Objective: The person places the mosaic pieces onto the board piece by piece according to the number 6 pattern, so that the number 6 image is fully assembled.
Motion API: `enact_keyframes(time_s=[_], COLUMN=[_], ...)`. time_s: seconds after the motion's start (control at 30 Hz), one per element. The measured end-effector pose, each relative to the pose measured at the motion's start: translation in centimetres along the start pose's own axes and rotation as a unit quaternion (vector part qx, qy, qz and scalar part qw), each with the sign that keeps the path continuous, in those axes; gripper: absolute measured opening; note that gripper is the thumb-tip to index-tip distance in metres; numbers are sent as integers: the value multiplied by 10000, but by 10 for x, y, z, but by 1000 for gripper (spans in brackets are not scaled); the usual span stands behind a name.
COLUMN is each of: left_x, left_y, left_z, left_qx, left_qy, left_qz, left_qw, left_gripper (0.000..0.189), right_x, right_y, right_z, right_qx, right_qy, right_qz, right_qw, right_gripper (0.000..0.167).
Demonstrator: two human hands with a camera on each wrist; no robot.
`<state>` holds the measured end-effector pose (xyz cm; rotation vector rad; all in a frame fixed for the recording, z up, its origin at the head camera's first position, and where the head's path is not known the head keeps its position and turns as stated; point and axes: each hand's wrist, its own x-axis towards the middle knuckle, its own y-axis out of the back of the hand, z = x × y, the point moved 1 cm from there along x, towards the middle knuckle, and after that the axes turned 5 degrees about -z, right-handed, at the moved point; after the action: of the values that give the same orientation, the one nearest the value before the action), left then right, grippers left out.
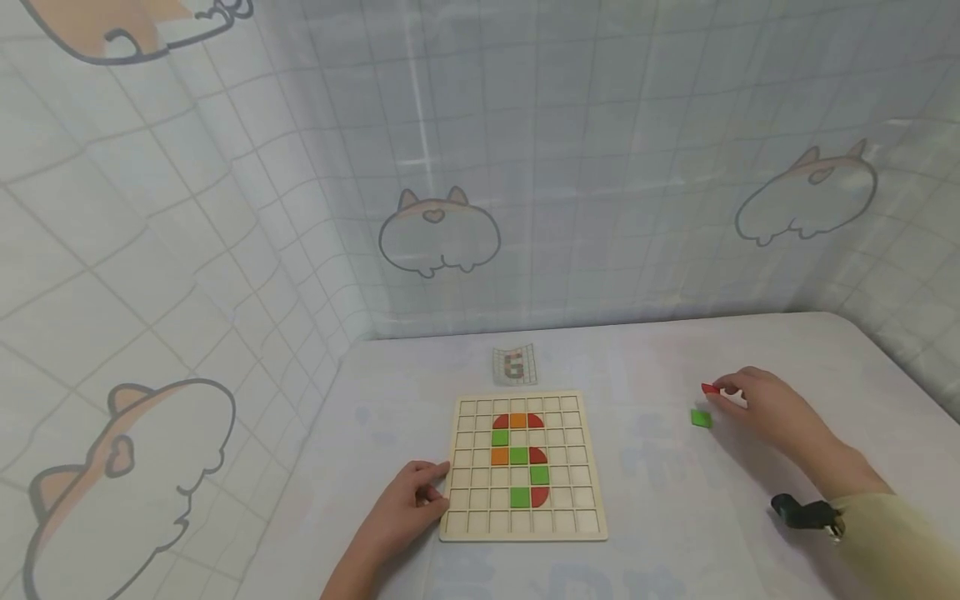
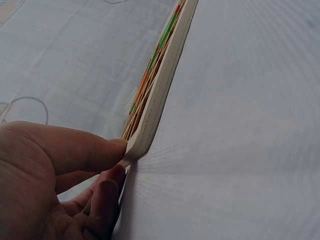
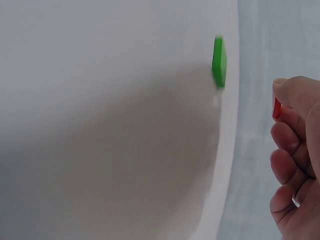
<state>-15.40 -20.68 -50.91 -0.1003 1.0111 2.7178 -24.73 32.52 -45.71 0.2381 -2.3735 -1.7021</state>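
My left hand point(image 1: 405, 510) touches the left edge of a wooden grid board point(image 1: 465, 525) with thumb and finger tips; in the left wrist view its thumb lies against the board's pale side. Red quarter-round, orange and green square tiles sit in the middle cells of the board, tracing a bent shape. Off to the right, my right hand point(image 1: 765, 408) pinches a small red tile point(image 1: 709, 388) between thumb and forefinger, its other fingers curled below. Just under that hand a green square tile point(image 1: 701, 418) lies on the table; it also shows in the right wrist view point(image 3: 219, 62).
A small pattern card point(image 1: 514, 365) with a coloured figure on a grid lies behind the board. The white-covered table point(image 1: 637, 517) meets a grid-patterned curtain point(image 1: 570, 208) at the back and sides. A black strap point(image 1: 806, 512) is at the right wrist.
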Motion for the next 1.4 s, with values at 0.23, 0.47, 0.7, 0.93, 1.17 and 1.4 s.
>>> enact_keyframes(time_s=[0.23,0.47,0.7,0.93,1.17,1.4], left_x=[0,0,-1,0,0,-1], left_y=[0,0,0,0,-1,-1], left_z=[0,0,1,1,2,4], left_qx=[-64,3,-10,25,33,25], left_qy=[10,9,-1,93,167,203], left_qz=[-2,17,29,65,73,86], left_qw=[10000,10000,10000,9999,9998,9998], left_gripper=[54,54,54,55,54,54], right_x=[1,4,7,9,12,16], right_y=[-5,-14,-25,-34,-45,-54], right_z=[-32,-60,-82,-102,-121,-141], right_qx=[40,-45,-122,-87,-3,-42], right_qy=[515,907,1186,1521,1634,1558], right_qz=[313,529,647,735,692,433], right_qw=[9982,9945,9908,9856,9841,9868], right_gripper=[28,22,22,17,16,19])
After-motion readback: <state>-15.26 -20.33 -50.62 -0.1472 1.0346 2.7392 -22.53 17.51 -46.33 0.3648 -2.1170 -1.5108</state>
